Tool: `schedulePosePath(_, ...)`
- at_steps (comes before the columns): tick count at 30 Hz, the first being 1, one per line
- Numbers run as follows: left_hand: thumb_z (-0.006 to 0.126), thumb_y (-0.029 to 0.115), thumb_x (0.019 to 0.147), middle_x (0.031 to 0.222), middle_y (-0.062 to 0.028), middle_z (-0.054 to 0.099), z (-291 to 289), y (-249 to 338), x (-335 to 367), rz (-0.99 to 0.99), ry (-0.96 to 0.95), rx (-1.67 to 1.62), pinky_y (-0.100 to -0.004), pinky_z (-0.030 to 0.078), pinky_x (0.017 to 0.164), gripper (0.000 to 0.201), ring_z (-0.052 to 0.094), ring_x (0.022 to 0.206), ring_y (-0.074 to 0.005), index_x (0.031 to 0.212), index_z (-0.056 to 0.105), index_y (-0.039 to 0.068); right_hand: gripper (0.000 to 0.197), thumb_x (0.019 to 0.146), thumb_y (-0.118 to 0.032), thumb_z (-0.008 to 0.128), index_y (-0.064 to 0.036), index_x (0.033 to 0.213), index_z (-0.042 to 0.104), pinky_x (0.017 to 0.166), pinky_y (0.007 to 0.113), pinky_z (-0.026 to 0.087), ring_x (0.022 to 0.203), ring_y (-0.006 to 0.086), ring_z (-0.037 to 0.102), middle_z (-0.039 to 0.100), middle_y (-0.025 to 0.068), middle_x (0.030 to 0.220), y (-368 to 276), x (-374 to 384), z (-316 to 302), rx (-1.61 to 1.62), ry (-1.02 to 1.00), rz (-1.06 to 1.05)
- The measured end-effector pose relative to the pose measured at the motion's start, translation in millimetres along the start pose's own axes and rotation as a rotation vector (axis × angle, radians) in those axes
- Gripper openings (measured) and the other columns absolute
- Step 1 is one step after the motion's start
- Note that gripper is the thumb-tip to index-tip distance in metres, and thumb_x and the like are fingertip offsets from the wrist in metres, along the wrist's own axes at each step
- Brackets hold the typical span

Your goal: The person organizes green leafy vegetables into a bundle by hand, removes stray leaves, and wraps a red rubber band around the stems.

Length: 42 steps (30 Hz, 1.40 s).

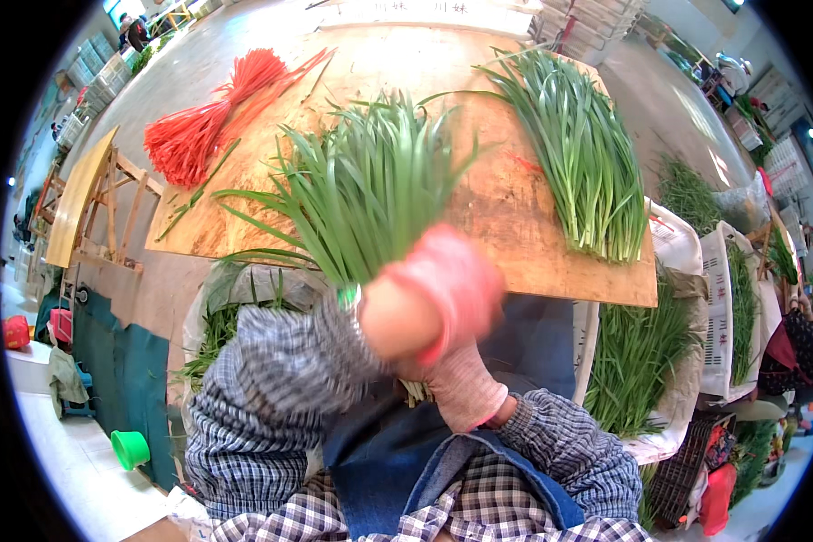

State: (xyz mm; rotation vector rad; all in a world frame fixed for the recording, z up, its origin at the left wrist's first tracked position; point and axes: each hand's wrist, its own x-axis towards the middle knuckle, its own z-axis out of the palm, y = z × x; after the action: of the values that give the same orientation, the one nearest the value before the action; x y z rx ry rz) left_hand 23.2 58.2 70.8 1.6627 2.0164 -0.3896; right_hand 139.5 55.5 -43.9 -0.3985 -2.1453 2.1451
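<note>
A bunch of garlic chives (370,181) fans out over the table's near edge, its leaves pointing away from me. My right hand (465,384), in a pink glove, is closed around the bunch low down, and cut stem ends (416,394) poke out beside it. My left hand (456,280), also gloved in pink, crosses over in front of the bunch and above the right hand. Motion smears its fingers, so whether it holds anything is hidden. Most of the lower stems are covered by my left forearm and the gloves.
On the wooden table (506,230) a bundle of red strips (190,140) lies far left, and more garlic chives (578,154) lie at right. White crates (673,239) of greens stand at right; a lined container (244,285) sits at left. A green bucket (131,449) is lower left.
</note>
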Motion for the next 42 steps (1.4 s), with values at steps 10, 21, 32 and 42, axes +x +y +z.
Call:
schedulePosePath(10, 0.060, 0.004, 0.091, 0.086, -0.0089, 0.068, 33, -34, -127, -0.110, 1.343, -1.080, -0.0278, 0.052, 0.073, 0.015, 0.063, 0.079, -0.0144, 0.099, 0.067, -0.006, 0.031, 0.078, -0.010, 0.067, 0.0021, 0.105, 0.060, 0.055, 0.031, 0.051, 0.066, 0.0192, 0.064, 0.063, 0.0101, 0.085, -54, 5, -34, 0.751, 0.006, 0.350)
schedulePosePath(21, 0.058, 0.035, 0.091, 0.104, -0.0094, 0.067, 62, -36, -103, -0.097, 0.688, -1.777, -0.0312, 0.050, 0.083, 0.048, 0.063, 0.091, -0.0170, 0.118, 0.060, -0.005, 0.040, 0.074, -0.006, 0.066, 0.0028, 0.112, 0.055, 0.053, 0.035, 0.054, 0.062, 0.0227, 0.064, 0.063, 0.0157, 0.086, -63, -13, 10, 0.861, -0.086, 0.237)
schedulePosePath(32, 0.073, 0.016, 0.082, 0.107, -0.0127, 0.069, 112, -32, -61, -0.382, 0.480, -2.000, -0.0328, 0.055, 0.082, 0.043, 0.067, 0.091, -0.0205, 0.119, 0.062, -0.002, 0.040, 0.083, 0.004, 0.064, 0.0034, 0.121, 0.054, 0.083, 0.041, 0.058, 0.094, 0.0288, 0.067, 0.065, 0.0157, 0.107, 12, -26, 39, 1.067, -0.192, 0.437)
schedulePosePath(42, 0.072, 0.008, 0.081, 0.109, -0.0140, 0.067, 123, -36, -52, -0.300, 0.478, -2.096, -0.0359, 0.057, 0.084, 0.047, 0.068, 0.093, -0.0228, 0.123, 0.056, -0.004, 0.070, 0.083, -0.037, 0.076, -0.0003, 0.134, 0.045, 0.098, 0.039, 0.049, 0.113, 0.0234, 0.059, 0.059, 0.0116, 0.125, 1, -26, -16, 0.768, 0.001, 0.339)
